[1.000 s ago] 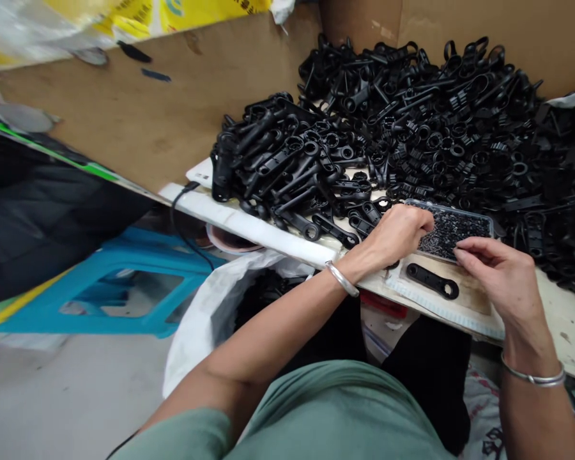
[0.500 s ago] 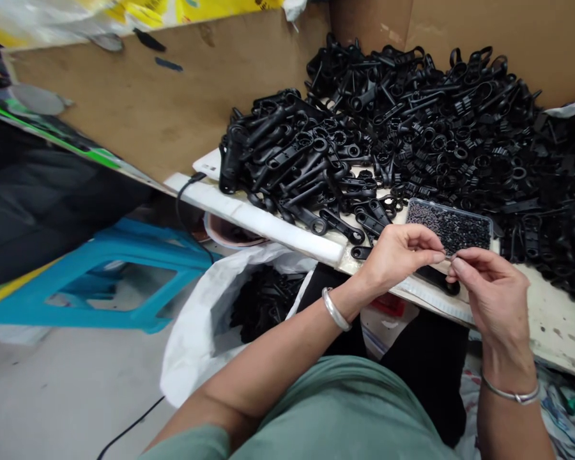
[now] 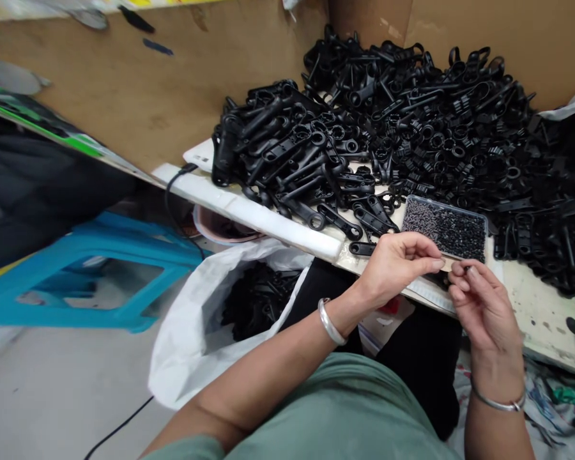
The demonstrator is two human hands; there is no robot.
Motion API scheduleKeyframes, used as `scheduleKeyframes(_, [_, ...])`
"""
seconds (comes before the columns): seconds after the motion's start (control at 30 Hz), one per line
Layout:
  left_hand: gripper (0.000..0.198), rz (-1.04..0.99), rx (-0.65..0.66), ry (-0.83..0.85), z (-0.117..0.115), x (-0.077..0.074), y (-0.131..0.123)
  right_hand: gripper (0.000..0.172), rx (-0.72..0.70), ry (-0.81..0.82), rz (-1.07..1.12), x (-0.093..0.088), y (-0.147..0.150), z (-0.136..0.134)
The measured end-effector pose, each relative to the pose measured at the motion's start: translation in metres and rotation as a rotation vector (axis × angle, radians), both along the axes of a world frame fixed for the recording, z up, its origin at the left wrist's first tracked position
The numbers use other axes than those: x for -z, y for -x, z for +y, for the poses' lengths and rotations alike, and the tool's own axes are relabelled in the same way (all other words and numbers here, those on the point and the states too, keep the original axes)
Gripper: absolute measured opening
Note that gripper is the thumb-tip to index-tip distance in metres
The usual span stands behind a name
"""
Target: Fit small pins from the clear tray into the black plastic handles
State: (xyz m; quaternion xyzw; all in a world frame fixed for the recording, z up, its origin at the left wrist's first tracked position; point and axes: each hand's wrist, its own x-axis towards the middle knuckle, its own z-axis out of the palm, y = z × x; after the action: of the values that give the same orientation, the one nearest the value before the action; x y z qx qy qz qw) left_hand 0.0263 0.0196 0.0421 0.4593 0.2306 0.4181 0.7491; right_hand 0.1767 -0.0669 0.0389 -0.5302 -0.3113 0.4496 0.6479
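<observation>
Right hand [image 3: 487, 312] pinches a tiny dark piece [image 3: 468, 269]; left hand [image 3: 395, 260], grip unclear, near clear rectangular box [image 3: 486, 231] of black granules [image 3: 453, 231].

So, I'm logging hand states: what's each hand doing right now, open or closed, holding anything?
Left hand: pinched closed; cannot tell whether it holds anything.
Right hand: closed, pinching a small black piece.

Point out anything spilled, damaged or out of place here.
Dark spots mark the pale bench top, right of the right hand, so it looks stained or worn. Nothing else clearly stands out.
</observation>
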Motion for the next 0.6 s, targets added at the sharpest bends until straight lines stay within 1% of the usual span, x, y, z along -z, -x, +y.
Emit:
scheduleKeyframes(0.27, [0.028, -0.028, 0.011, 0.041, -0.009, 0.000, -0.002, 0.017, 0.072, 0.021, 0.051, 0.002, 0.007, -0.005])
scheduleKeyframes(0.4, [0.029, -0.067, 0.009, 0.077, -0.012, 0.002, -0.004, 0.013, 0.080, -0.015, 0.010, 0.002, 0.017, -0.007])
scheduleKeyframes(0.5, [0.028, -0.077, 0.005, 0.100, -0.014, 0.004, -0.004, 0.014, 0.114, -0.051, 0.014, 0.002, 0.024, -0.008])
scheduleKeyframes(0.6, [0.034, -0.100, -0.003, 0.150, -0.016, 0.004, -0.004, 0.016, 0.146, -0.058, 0.022, 0.002, 0.030, -0.006])
